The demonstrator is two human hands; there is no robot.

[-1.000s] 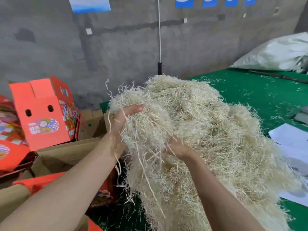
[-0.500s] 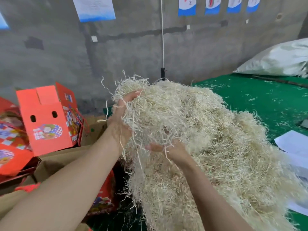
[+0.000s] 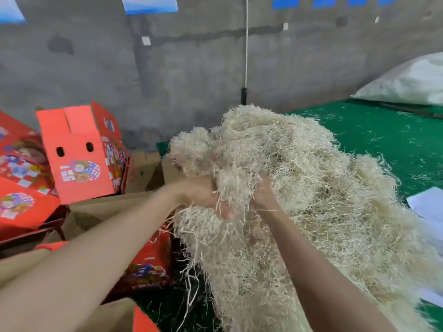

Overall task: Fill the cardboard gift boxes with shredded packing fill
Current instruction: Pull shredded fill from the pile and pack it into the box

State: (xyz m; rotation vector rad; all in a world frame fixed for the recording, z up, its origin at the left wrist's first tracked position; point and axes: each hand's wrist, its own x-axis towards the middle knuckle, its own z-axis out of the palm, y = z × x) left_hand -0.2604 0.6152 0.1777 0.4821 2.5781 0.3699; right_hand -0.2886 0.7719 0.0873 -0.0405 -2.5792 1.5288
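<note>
head view. the shredded packing fill lies as one large pale heap on the green table, and its near edge spills over the table's left corner. both hands work at that near edge, close together. the left hand is clenched on a tuft of fill, with strands hanging below the palm (motion blur hides the fingertips). the right hand has its fingers curled into the heap just beside it and grasps fill as well. a red gift box stands to the left, apart from the heap. a second red box lies low under the left forearm, near the hanging strands. neither box shows its inside, so the fill level cannot be told.

step in hand, as judged: separate a portion from the heap.
- draw the two grips apart to tear the clump free. the strands tangle and may otherwise drag the heap off the table edge.
- take a portion no wider than the box mouth.
- shake trailing strands off above the heap before carrying the portion left.
</note>
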